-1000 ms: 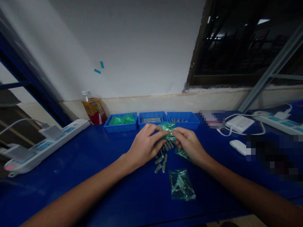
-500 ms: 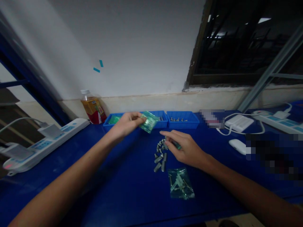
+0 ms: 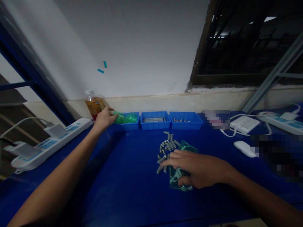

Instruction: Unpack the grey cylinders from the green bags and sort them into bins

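Observation:
My left hand (image 3: pixel 105 118) is at the left end of the left blue bin, its fingers closed on a green plastic bag (image 3: pixel 119 117) at the rim. More green plastic (image 3: pixel 131 118) lies in that bin. Over a clear greenish bag of screws and pale pins (image 3: pixel 174 176) hovers my right hand (image 3: pixel 189 167), thumb and fingers apart; whether it touches the bag I cannot tell. Partly hidden behind this hand is another green bag (image 3: pixel 189 147). Loose metal screws and cylindrical spacers (image 3: pixel 169 145) lie left of it on the blue table (image 3: pixel 127 176).
The middle blue bin (image 3: pixel 155 125) holds rows of metal rods; the right bin (image 3: pixel 187 126) holds small screws. A drink bottle (image 3: pixel 93 105) stands behind my left hand. Power strips (image 3: pixel 40 154) lie left and right. A white case (image 3: pixel 245 148) and white charger (image 3: pixel 242 125) lie on the right.
My left hand has moved left to the left bin with the green bag. My right hand has come down and nearer, over the bag of screws, with its fingers spread.

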Action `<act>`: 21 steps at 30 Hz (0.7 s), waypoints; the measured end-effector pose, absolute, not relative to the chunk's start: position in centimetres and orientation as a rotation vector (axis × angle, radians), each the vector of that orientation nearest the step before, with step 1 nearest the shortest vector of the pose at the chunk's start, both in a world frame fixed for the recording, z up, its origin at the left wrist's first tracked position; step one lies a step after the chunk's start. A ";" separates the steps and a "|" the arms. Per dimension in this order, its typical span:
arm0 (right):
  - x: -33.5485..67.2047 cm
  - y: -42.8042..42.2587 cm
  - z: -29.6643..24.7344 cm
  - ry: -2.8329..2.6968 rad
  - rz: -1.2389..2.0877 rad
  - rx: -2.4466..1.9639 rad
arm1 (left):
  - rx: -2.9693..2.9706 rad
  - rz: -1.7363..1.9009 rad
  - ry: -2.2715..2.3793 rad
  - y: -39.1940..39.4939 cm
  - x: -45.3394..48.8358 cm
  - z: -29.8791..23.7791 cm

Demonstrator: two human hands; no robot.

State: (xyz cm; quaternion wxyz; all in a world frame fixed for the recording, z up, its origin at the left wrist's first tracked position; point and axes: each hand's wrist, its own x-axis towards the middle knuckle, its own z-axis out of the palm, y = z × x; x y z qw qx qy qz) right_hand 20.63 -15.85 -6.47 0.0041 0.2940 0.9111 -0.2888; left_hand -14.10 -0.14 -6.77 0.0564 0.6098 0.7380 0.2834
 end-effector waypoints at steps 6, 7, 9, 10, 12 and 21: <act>20.8 -15.2 -7.5 2.859 -0.737 1.237 | 2.199 0.305 2.522 -1.6 -12.9 -7.0; 20.8 -15.1 -7.6 2.859 -0.711 1.273 | 2.269 0.299 2.535 -1.7 -12.8 -7.1; 20.9 -15.0 -7.6 2.862 -0.705 1.293 | 2.441 0.328 2.507 -1.7 -12.7 -7.4; 20.9 -14.9 -7.6 2.866 -0.716 1.281 | 2.526 0.341 2.457 -1.6 -12.8 -7.5; 21.0 -14.9 -7.6 2.872 -0.745 1.251 | 2.637 0.316 2.304 -1.3 -12.9 -7.6; 21.0 -15.5 -7.9 2.917 -0.720 1.336 | 2.357 0.274 2.295 -0.9 -13.5 -6.8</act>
